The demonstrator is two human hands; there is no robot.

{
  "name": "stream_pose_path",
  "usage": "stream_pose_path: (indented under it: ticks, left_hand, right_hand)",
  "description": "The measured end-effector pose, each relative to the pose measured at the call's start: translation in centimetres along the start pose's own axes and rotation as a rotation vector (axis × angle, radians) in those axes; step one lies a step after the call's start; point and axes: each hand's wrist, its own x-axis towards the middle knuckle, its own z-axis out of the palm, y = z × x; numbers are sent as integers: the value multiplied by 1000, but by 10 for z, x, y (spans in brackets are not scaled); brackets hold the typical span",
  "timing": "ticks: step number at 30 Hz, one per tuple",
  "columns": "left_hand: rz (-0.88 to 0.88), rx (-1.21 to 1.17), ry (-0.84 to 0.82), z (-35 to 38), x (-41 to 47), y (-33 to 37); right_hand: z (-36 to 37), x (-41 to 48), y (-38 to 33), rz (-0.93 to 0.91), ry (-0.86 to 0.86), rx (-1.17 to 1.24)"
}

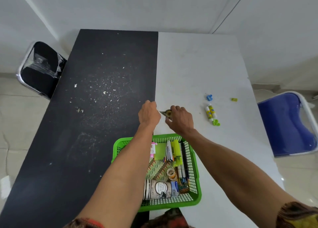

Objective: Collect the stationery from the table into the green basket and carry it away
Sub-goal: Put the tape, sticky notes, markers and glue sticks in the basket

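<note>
The green basket [194,158] stands at the table's near edge, filled with sticky notes, pens, a highlighter, tape rolls, stacked paper cups and a patterned book. Beyond it my right hand [180,120] grips a small tape dispenser [166,113] on the white tabletop. My left hand [148,113] is just left of it with its fingers curled; what they hold is hidden. Two glue sticks [210,113], a green cap [216,122], a blue sharpener [209,97] and a small yellow-green sharpener [234,99] lie to the right.
The table has a black half [94,107] speckled with white crumbs and a white half [197,64]. A black chair [39,69] stands at the left, a blue chair [289,124] at the right. White walls are behind.
</note>
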Motion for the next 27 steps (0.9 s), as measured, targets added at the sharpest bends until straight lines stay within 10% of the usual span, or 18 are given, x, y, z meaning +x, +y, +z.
stream_pose_path:
  ticks: [13, 27]
  left_hand:
    - [24, -8, 58, -15, -66, -14]
    - [-8, -7, 65, -18, -79, -51]
  right_hand:
    - [41, -129, -66, -296, -583, 3]
    - [56, -139, -75, -146, -666, 63]
